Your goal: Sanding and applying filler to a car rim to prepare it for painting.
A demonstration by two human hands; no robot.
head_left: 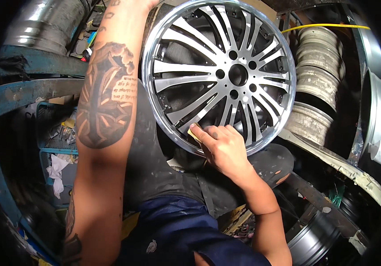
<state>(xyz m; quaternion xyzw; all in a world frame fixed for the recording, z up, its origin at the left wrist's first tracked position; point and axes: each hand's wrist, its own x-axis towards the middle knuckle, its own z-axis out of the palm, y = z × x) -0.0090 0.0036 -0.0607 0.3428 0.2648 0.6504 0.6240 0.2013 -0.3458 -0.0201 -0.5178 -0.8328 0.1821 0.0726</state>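
A multi-spoke alloy wheel [238, 56] with black recesses and a bright polished rim faces up in front of me, close to my knees. My right hand [223, 144] is at its near edge, fingers closed on a small yellowish piece of sandpaper [193, 134]. The paper presses against the outer end of a spoke, by the rim. My left arm reaches far forward along the wheel's left side. Only the base of my left hand [148, 3] shows at the top edge; its fingers are out of the picture.
A stack of dull, worn wheel rims [317, 80] stands at right, below a yellow hose [328, 25]. A blue metal frame [44, 62] and a blue basket [59, 141] with rags are at left. A large metal cylinder [44, 24] sits at upper left. Another rim [317, 239] lies lower right.
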